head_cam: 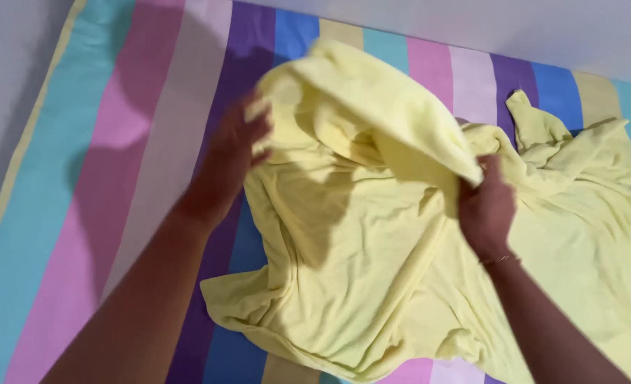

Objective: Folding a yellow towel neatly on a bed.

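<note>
Two hands lifting a fold of a pale yellow towel (372, 263) on a striped bed sheet (116, 178).

Head view: the towel lies rumpled across the middle and right of the sheet, its near edge ragged and curling, its far right corner poking up toward the pale wall (543, 28). Left of the towel the sheet runs bare in wide stripes of pink, lilac and turquoise to the bed's edge (plenty of open room there). The left hand (227, 167), blurred, has its fingers closed on the towel's upper left edge; the right hand (486, 210) pinches a raised fold near the towel's middle. Between them the cloth arches up, soft and creased, shadowed beneath.
</note>
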